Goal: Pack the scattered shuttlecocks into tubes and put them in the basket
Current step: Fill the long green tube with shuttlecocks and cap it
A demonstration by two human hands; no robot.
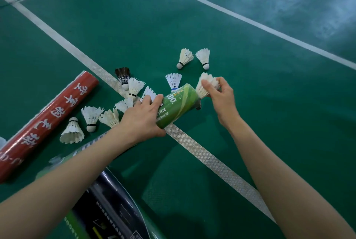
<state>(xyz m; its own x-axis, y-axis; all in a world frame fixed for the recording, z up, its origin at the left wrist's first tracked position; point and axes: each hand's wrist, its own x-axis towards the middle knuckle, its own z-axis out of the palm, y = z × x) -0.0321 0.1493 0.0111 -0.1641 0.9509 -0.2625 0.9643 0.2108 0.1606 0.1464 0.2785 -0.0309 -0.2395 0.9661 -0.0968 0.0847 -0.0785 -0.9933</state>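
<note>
Roughly ten shuttlecocks (185,58) lie loose — one shuttlecock (202,92) held.

The left hand (142,121) covers the near end of the green tube (179,104). The white shuttlecock (206,86) at the tube's mouth hides its round tip, and the right hand (221,100) covers some of its feathers. The red tube (48,123) is cut off at the left, and the dark tube (111,209) at the bottom.

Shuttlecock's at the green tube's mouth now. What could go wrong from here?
The right hand pinches the white shuttlecock by its feathers at the mouth of the green tube; pushing it in could bend them.
The left hand gripping the tube lies close to loose shuttlecocks on the floor; lowering it might crush them.
</note>
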